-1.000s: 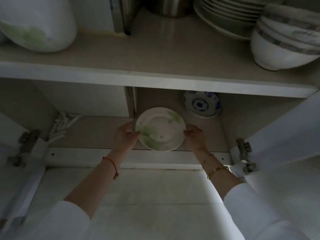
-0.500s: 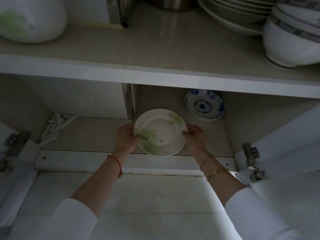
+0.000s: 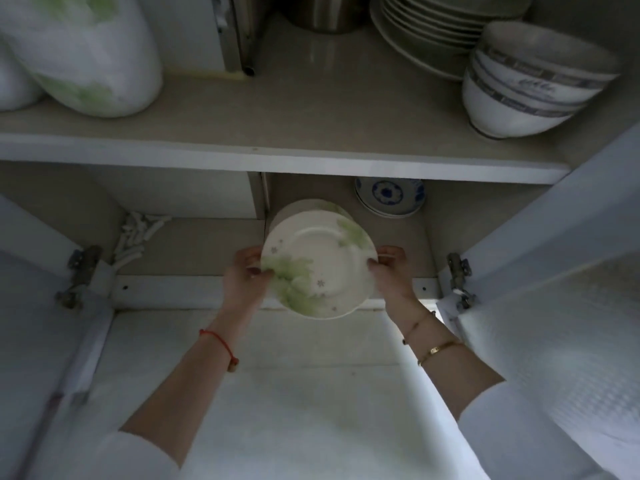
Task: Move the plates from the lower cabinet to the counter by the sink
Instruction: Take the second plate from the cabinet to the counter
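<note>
Gripping the green-flowered plates at opposite rims with the left hand and right hand, fingers of both clamped round the edges. Holding the stack tilted at the mouth of the lower cabinet, in front of blue-patterned dishes. On the counter above, stacked bowls bearing dark writing, too blurred to read.

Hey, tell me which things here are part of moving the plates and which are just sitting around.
For the job: green-patterned plates, held by the left hand and right hand; blue-patterned plates behind them in the cabinet; counter above.

Just sitting around: white bag, stacked bowls, metal pot, white sticks in the left compartment.
</note>
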Demonstrator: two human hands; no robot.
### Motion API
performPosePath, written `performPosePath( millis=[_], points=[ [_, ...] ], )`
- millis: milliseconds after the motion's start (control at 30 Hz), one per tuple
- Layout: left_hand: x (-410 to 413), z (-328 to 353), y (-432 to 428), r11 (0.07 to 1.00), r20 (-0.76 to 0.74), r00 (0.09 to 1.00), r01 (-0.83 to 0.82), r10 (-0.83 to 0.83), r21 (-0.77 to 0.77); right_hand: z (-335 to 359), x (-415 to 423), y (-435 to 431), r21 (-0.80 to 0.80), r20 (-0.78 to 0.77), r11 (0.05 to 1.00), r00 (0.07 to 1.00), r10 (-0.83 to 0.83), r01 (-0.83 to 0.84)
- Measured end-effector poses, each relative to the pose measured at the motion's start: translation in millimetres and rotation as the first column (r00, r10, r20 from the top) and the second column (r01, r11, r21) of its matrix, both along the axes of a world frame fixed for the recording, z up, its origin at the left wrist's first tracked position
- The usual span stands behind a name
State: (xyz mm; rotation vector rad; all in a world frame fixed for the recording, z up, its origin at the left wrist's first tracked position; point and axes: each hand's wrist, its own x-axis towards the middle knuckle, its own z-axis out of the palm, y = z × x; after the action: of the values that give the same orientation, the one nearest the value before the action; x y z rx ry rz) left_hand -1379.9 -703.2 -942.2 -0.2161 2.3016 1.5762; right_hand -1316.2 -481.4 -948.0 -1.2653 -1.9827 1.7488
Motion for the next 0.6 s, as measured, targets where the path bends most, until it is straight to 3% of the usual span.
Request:
performPosePath(
  millis=[233,400,600],
  points=[
    [72.9,94.3,-23.3,0.996,0.009,0.996,-0.088,0.088,-0.012,90.3,66.5,-28.4,-0.054,0.109,0.998,0.994,-0.012,0.018],
    [111.5,162.6,-37.8,0.997,-0.039,0.996,-0.079,0.078,-0.023,156.5,107.4,-45.3,-0.087,0.142,0.996,0.990,-0.001,0.014],
    [149.6,265.0,-50.7,0.998,0.006,0.998,-0.067,0.067,0.009,267.1,148.7,-63.8,-0.127,0.139,0.992,0.990,0.006,0.012]
  ],
)
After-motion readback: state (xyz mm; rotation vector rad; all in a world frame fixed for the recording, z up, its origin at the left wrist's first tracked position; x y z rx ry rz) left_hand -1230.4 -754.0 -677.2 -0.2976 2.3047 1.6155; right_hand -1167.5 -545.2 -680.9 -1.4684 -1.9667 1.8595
